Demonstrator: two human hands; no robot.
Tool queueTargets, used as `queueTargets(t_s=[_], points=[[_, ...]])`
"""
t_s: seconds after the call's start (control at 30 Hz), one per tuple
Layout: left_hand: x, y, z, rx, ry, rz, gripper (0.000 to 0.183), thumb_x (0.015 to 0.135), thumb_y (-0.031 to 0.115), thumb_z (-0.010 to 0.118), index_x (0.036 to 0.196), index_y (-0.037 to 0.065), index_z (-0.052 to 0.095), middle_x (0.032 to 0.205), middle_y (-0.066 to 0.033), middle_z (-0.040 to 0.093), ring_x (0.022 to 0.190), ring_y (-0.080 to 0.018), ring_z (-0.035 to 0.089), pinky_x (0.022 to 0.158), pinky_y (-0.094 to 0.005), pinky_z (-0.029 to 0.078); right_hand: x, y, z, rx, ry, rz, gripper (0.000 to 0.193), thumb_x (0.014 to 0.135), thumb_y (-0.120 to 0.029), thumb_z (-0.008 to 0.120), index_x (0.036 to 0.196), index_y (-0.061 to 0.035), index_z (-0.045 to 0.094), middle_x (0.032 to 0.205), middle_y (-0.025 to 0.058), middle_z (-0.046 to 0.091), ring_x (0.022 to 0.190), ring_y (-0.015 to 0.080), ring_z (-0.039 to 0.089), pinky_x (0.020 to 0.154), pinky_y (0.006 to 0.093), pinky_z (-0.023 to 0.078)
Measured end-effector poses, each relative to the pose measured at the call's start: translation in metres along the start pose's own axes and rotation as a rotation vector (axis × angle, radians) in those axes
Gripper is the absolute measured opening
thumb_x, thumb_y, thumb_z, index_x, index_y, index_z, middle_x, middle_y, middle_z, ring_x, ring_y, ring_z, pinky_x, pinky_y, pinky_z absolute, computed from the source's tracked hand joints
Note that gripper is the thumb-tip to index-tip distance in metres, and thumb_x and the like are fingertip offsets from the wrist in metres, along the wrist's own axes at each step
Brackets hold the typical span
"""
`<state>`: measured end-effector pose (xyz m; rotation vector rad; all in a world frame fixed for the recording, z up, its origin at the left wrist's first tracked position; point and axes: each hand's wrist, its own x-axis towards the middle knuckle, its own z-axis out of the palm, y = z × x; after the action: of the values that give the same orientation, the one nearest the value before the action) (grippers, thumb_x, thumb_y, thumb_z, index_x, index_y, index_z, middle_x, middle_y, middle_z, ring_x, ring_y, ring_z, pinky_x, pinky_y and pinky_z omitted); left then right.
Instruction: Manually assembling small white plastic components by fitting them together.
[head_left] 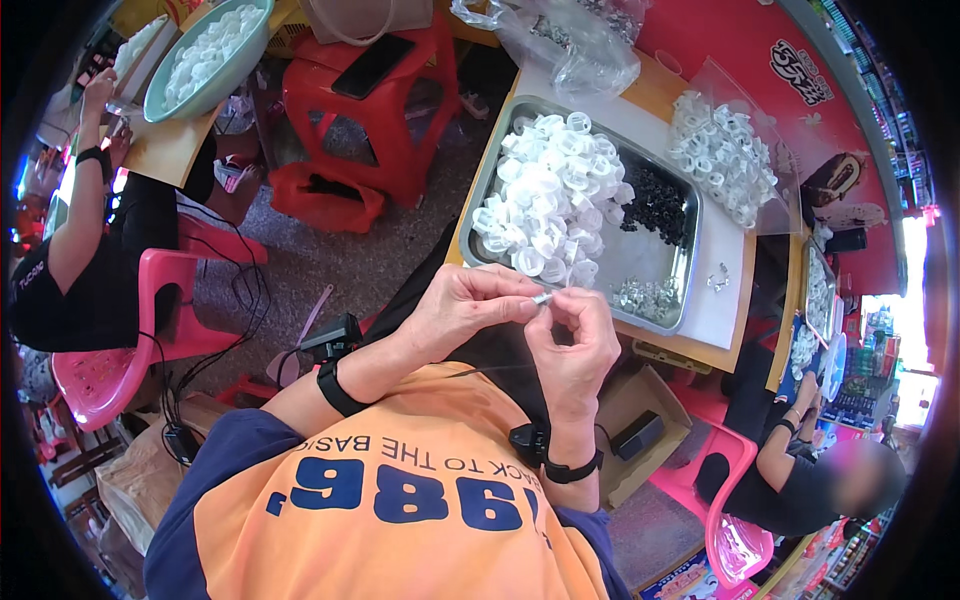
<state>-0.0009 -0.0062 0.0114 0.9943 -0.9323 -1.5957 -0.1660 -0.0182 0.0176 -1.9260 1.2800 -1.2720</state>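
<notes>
Just in front of my chest, my left hand (472, 308) and my right hand (577, 335) meet, fingertips pinched together. Between them is a small pale, shiny piece (541, 298), mostly covered by the fingers, so its exact kind is unclear. Right beyond the hands lies a metal tray (640, 262). On its left side is a heap of white, ring-like plastic parts (555, 185). Small black parts (657, 205) lie in its far right area, and small clear or silvery pieces (645, 300) are gathered at its near right.
Beside the tray are a clear bag of white parts (722, 160) and a few loose silvery pieces (718, 278). Another plastic bag (580, 50) is behind it. Red stools (420, 110) stand left of the table (735, 335). Co-workers sit at far left and right; an open carton (655, 400) is below.
</notes>
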Motion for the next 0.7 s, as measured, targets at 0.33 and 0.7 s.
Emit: queueTargets(t_s=[0.33,0.7], points=[[-0.001,-0.015,0.006,-0.233,0.074,-0.016,0.024,0.091,0.004,0.066,0.111,-0.009,0.066,0.111,-0.0169,0.065,0.099,-0.0227,0.067,0.088,-0.0333,0.057,0.001,-0.006,-0.003,-0.032,0.037,-0.058,0.021,0.077,0.008,0.072,0.095,-0.001,0.065,0.095,0.0106,0.064,0.077,0.0196,0.065,0.064,0.0284,0.054],[0.003,-0.017,-0.003,-0.37,0.016,-0.27,0.026,0.094,0.015,0.064,0.11,-0.006,0.067,0.102,-0.0127,0.069,0.088,-0.0154,0.067,0.081,-0.0281,0.057,0.007,0.003,-0.019,-0.225,-0.106,-0.315,0.025,0.073,0.004,0.076,0.095,-0.0043,0.066,0.093,0.0084,0.062,0.083,0.0253,0.063,0.072,0.0342,0.052]])
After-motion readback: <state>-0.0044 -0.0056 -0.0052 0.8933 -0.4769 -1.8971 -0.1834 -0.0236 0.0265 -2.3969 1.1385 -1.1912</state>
